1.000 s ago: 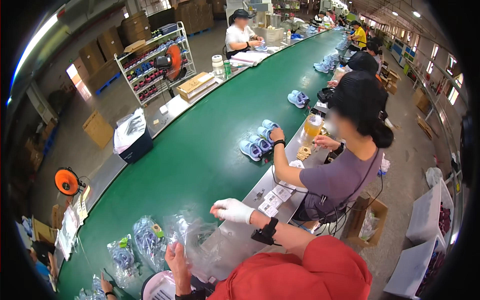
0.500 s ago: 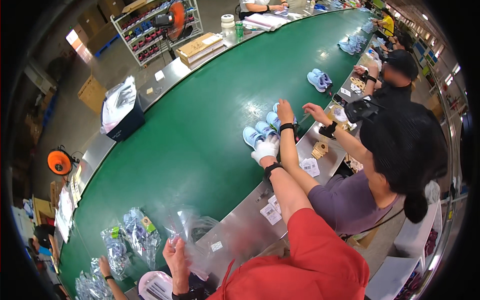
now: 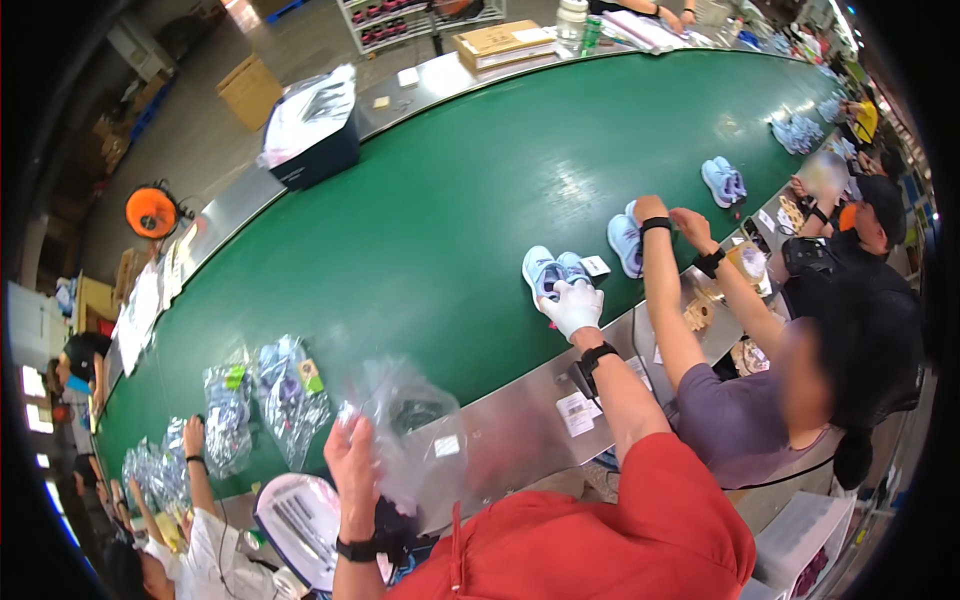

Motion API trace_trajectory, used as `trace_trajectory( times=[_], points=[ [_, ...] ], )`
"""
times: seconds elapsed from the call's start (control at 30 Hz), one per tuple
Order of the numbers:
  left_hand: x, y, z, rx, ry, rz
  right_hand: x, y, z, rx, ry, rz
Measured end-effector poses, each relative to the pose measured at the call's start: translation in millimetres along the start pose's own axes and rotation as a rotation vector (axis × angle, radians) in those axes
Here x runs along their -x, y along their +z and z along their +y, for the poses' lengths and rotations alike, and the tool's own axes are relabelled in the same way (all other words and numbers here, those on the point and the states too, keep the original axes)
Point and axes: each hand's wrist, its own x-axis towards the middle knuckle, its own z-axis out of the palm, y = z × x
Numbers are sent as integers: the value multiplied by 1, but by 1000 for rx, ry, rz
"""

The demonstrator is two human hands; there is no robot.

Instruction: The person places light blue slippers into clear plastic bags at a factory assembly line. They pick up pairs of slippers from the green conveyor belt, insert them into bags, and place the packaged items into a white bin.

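Note:
My left hand (image 3: 350, 452) is closed on the edge of a clear plastic bag (image 3: 415, 425), which hangs puffed out to its right. My right hand (image 3: 575, 308), in a white glove, grips a pair of light-blue sneakers (image 3: 541, 270) on the green belt, its fingers at their heel ends. A white tag (image 3: 595, 266) sticks out beside the right shoe. Farther right, a co-worker's hand (image 3: 650, 208) is on another light-blue sneaker (image 3: 626, 246); a further pair (image 3: 722, 181) stands beyond.
Several bagged pairs of shoes (image 3: 288, 395) lie on the belt (image 3: 420, 230) at left. Paper labels (image 3: 577, 413) lie on the metal ledge (image 3: 515, 430). A dark bin of plastic bags (image 3: 318, 155) stands across the belt. Co-workers sit close on the right and at lower left.
My right hand has drawn one pair of sneakers apart from the co-worker's pair. The plastic bag in my left hand now hangs wider. My view has shifted.

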Motion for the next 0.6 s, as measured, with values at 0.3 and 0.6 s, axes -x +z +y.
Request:
trace_trajectory(
  times=[0.3,0.6],
  points=[
    [-35,0,10,196,169,-167,107,-145,-86,-2174,-56,-697],
    [3,42,-23,-263,599,-379,146,-100,-170,-24,-898,-390]
  ],
)
